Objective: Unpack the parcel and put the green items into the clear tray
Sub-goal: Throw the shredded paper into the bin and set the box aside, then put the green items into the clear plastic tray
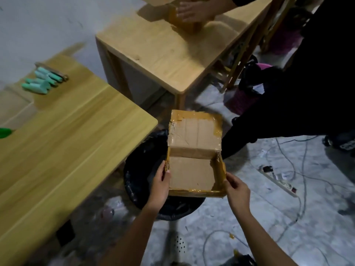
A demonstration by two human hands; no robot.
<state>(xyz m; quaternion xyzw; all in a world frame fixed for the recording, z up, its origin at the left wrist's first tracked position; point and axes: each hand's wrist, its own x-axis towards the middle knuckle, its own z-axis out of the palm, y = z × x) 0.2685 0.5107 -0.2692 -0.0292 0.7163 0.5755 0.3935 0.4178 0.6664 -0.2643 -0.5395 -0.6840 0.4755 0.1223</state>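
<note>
I hold an opened cardboard parcel [194, 150] with yellow-brown tape along its edges above a black-lined bin [140, 169]. Its lid flap stands open away from me, and the inside looks bare. My left hand [160, 186] grips the box's left wall; my right hand [237, 190] grips its near right corner. Far left on the wooden table [67, 150], several pale green items [41, 82] lie in a clear tray [51, 71] whose edges are hard to make out. A bright green thing [4, 132] peeks in at the left edge.
Another person [307, 93] in dark clothes stands at the right, one hand [194, 11] on a cardboard box on a second wooden table [163, 52]. A power strip [278, 182] and cables lie on the floor at the right. A pink basket [244, 100] sits behind.
</note>
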